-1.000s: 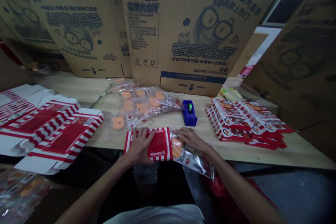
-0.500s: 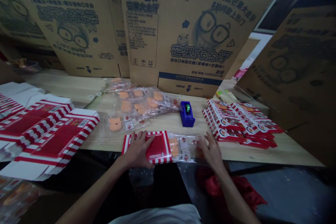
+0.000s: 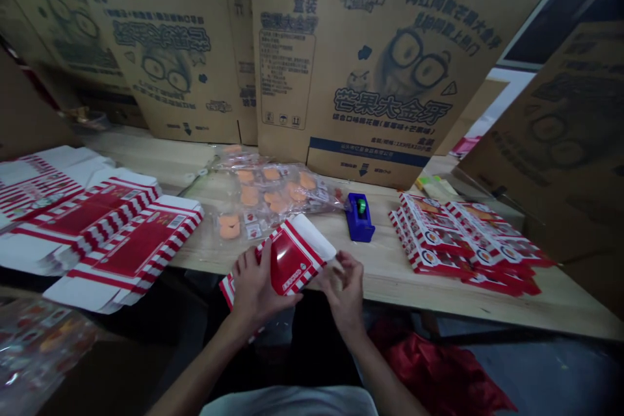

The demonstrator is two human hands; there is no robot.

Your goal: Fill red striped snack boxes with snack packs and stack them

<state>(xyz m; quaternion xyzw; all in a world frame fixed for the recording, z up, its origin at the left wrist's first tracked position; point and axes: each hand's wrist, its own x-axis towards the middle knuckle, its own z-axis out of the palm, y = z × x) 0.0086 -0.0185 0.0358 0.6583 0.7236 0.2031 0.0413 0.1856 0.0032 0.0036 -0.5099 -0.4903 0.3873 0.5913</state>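
— Red-and-white striped carton (image 3: 287, 260), that's what sits between the two hands, lifted off the near edge of the worktop (image 3: 390, 266) and tilted.

— Which way does its long axis run?

— From lower left, close to the body, up to the right and away; its white open flap is at the far right end, pointing towards the blue tape dispenser (image 3: 359, 216).

— And the hands?

— Left hand (image 3: 256, 289) is wrapped on the carton's near-left part, fingers spread over the red face and thumb along the edge, so it grips the carton. Right hand (image 3: 344, 286) sits just beside the open end, fingers curled and half closed; whether it pinches the flap or something small and clear, I cannot tell.

— Which one is nearer the opening?

— The right, clearly; the left holds the other end.

— What lies around?

— Clear packets with orange sweets (image 3: 266, 192) are spread beyond the carton, near the big brown shipping boxes (image 3: 370, 58). Flat striped carton blanks (image 3: 112, 240) are stacked to the left, well apart, and a pile of filled cartons (image 3: 463, 237) lies to the right, past the dispenser.
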